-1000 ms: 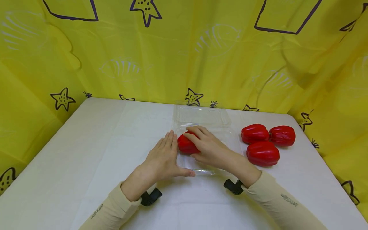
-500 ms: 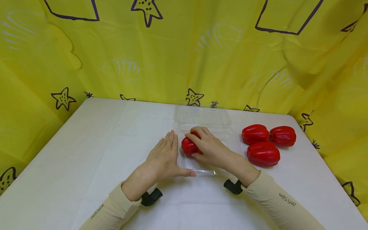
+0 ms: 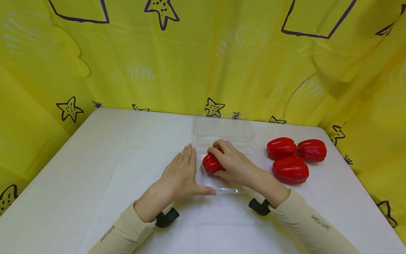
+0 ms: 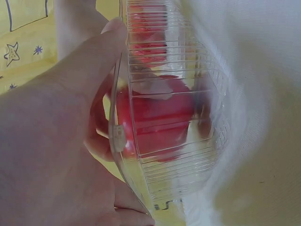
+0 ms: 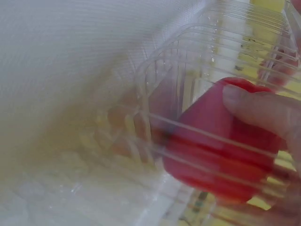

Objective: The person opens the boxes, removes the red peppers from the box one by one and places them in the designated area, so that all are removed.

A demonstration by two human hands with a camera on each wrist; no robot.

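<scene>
A red bell pepper (image 3: 211,163) is inside a clear plastic clamshell box (image 3: 258,155), towards its left side. My right hand (image 3: 236,165) grips this pepper from the right, and in the right wrist view the thumb (image 5: 256,110) lies on the pepper (image 5: 211,146). My left hand (image 3: 179,176) rests along the box's left rim with straight fingers, its thumb stretched along the front edge. Through the ribbed wall (image 4: 174,181) the left wrist view shows the pepper (image 4: 160,120). The right hand hides part of the pepper in the head view.
Three more red bell peppers (image 3: 290,170) lie close together on the white table (image 3: 95,169), right of the box. The box's open lid (image 3: 222,127) lies back towards the yellow curtain (image 3: 177,63), which encloses the table's far side and both flanks.
The gripped pepper has shifted a little to the right, away from the box's left wall, and slightly nearer me, along with my right hand. My left hand has stayed in place.
</scene>
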